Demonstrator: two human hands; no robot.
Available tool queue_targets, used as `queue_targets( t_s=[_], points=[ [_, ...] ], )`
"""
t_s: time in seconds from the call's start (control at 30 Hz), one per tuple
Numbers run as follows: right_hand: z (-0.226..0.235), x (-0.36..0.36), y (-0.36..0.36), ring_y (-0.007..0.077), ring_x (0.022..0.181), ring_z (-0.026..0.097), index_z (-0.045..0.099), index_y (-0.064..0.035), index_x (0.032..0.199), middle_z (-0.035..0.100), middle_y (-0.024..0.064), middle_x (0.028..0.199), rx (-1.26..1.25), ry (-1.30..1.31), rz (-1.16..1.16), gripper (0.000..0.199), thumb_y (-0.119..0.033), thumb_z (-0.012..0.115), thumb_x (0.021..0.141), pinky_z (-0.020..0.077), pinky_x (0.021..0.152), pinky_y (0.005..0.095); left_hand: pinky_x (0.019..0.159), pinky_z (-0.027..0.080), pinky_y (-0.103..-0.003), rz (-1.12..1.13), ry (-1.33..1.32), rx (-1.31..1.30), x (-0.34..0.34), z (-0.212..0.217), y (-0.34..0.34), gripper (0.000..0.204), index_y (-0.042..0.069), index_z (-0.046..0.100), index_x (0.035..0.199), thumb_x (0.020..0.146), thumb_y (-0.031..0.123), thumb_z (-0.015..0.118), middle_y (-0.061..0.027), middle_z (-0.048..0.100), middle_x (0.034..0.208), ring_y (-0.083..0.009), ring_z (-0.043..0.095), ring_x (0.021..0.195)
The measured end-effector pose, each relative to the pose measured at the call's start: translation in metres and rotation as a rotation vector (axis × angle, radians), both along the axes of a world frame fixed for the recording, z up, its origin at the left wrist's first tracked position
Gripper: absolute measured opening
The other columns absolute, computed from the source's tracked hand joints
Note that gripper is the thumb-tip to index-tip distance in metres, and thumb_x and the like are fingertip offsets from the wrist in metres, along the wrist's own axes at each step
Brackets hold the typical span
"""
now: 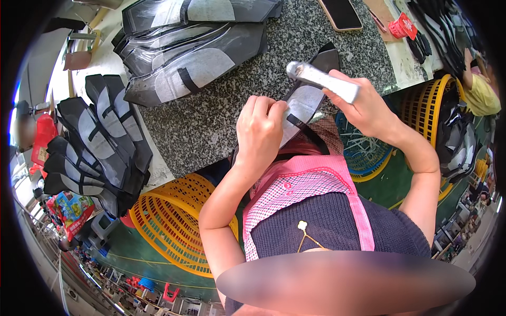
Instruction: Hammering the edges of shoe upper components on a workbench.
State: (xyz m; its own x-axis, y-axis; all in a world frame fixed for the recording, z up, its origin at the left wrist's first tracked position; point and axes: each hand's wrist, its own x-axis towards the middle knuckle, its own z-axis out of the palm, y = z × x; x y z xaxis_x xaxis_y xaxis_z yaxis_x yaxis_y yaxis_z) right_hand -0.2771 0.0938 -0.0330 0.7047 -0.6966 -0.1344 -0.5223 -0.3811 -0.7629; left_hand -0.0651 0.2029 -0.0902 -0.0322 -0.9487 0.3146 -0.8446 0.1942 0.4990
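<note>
A black and grey cut piece [304, 105], apparently a shoe upper part with a dark strap across it, lies slanted over the near edge of the granite slab [195, 131]. My left hand [261, 129] is closed on its left edge, thumb and fingers pinched together. My right hand [369, 108] is closed round a silver metal hammer [321, 79], held above the piece; the hammer's rounded end points left. The handle is mostly hidden by my fingers. A gap between hammer and piece cannot be judged from this view.
Similar pieces lie in a stack [184, 63] at the slab's far left, with another pile [100, 142] left of it. A phone [341, 13] and a red spool [403, 26] lie at the back right. Yellow baskets [174, 221] stand below. Another person [482, 92] is at far right.
</note>
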Motion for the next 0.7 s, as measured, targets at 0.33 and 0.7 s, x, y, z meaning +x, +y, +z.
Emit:
queue_targets(
  t_s=[0.33,0.7],
  points=[
    [-0.019,0.003,0.009,0.0413,0.069,0.065,0.063,-0.0013,0.101,0.063,0.0236,0.074,-0.009,0.001,0.075,0.021,-0.022,0.057,0.101,0.0488,0.058,0.0452,0.074,0.051,-0.039,0.081,0.22,0.07,0.013,0.005,0.016,0.012,0.002,0.071,0.084,0.079,0.01,0.079,-0.0078,0.064,0.082,-0.0281,0.06,0.08],
    [-0.006,0.009,0.016,0.0448,0.075,0.066,0.054,-0.0006,0.102,0.065,0.0211,0.074,0.029,0.05,0.177,0.013,-0.012,0.057,0.096,0.0517,0.064,0.052,0.066,0.048,-0.036,0.049,0.198,0.127,0.024,0.001,0.034,0.016,0.006,0.074,0.092,0.078,0.006,0.08,-0.0035,0.066,0.085,-0.0241,0.062,0.076]
  ],
)
